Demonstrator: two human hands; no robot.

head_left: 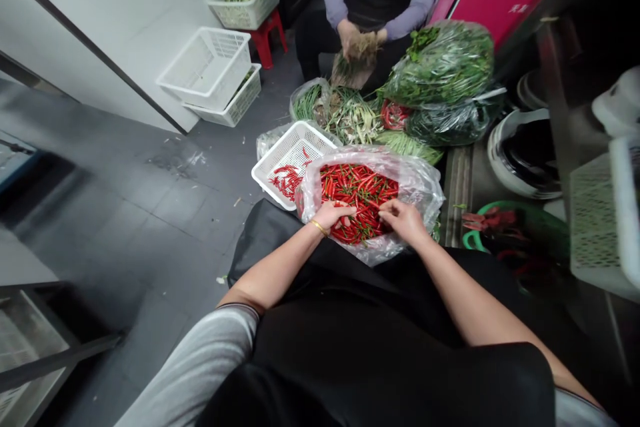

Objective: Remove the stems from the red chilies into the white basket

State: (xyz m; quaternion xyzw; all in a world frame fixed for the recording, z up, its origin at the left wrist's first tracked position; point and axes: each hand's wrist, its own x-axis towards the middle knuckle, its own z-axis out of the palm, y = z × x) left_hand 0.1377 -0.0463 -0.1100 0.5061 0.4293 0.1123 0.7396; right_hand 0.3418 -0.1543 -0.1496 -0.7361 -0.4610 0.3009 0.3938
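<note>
Two hands, the left hand (pixel 331 215) and the right hand (pixel 407 221), are working at a pile of red chillies (pixel 357 183), which is lying in an open plastic bag (pixel 423 180) at the centre of the frame. Left: resting over the pile's left side, thumb stretching toward the middle; cannot tell whether it is gripping any chillies. Right: hovering at the pile's right side, thumb and forefinger drawn close; cannot confirm a chilli between the tips. A white basket (pixel 265 170) is standing just left of the bag, holding a smaller lot of chillies.

Technique (judgement): fingers should be pinching lightly, since hard squeezing is likely to be bruising thin pods. Lifting from the top layer and turning the pile gently should be exposing buried ones. The loose bag edge needs to be staying folded outward, clear of both wrists.
</note>
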